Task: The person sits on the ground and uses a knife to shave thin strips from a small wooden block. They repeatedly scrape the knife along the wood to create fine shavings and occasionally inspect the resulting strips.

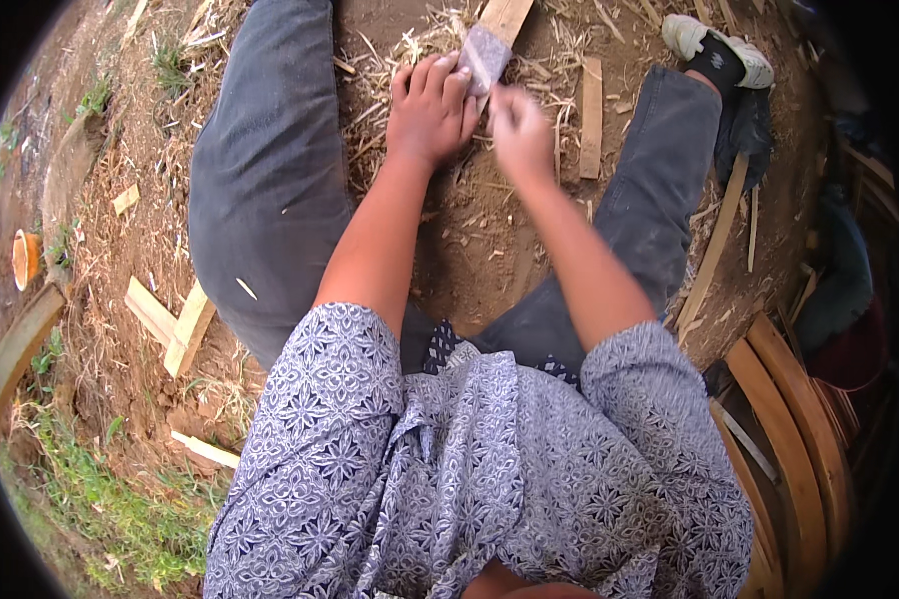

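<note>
A flat grey rectangular slab (485, 60), speckled and stone-like, lies tilted on the light wooden board (504, 17) between my legs. My left hand (428, 115) grips the slab's left side, its fingers bent and their tips against the edge. Close to the slab's lower right corner is my right hand (521, 132), closed and smeared by motion. What its fingers hold, if anything, cannot be made out. Part of the board is covered by the slab and my hands.
Wood shavings (564, 45) litter the dirt around my hands. A short wooden strip (591, 118) lies to the right, inside my right leg. Crossed offcuts (183, 326) and an orange round object (26, 260) are on the left. Long planks (784, 439) are stacked at lower right.
</note>
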A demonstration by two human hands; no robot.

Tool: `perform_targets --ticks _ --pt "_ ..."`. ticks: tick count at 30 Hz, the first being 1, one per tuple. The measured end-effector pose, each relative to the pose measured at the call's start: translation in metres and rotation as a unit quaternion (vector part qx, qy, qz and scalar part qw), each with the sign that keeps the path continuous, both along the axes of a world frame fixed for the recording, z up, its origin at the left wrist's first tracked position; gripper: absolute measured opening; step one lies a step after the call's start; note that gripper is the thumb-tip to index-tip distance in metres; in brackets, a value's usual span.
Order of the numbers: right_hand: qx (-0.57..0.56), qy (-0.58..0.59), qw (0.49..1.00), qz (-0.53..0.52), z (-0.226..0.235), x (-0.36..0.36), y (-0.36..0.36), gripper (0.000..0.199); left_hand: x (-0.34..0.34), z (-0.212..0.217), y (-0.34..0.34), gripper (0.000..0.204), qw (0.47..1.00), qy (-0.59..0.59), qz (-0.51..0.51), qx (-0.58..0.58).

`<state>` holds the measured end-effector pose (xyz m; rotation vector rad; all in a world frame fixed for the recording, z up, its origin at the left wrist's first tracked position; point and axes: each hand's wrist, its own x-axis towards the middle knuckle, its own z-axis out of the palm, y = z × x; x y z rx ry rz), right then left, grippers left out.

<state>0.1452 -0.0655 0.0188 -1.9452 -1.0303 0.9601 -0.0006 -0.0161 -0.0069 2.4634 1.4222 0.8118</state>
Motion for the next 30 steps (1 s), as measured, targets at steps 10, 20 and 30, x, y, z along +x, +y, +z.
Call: perform_targets --ticks 10,20,30 --pt "-0.011 -0.014 0.999 0.043 -0.008 0.009 -0.008 0.018 -0.002 -0.006 0.000 0.038 1.000 -0.004 0.005 0.006" --pt "0.000 0.093 0.996 0.003 -0.004 0.013 0.015 0.021 -0.002 0.005 0.003 0.038 1.000 0.002 0.002 0.006" --pt "-0.031 0.144 0.989 0.030 0.011 0.023 0.003 0.026 0.001 0.006 0.000 0.041 1.000 0.004 0.001 0.003"
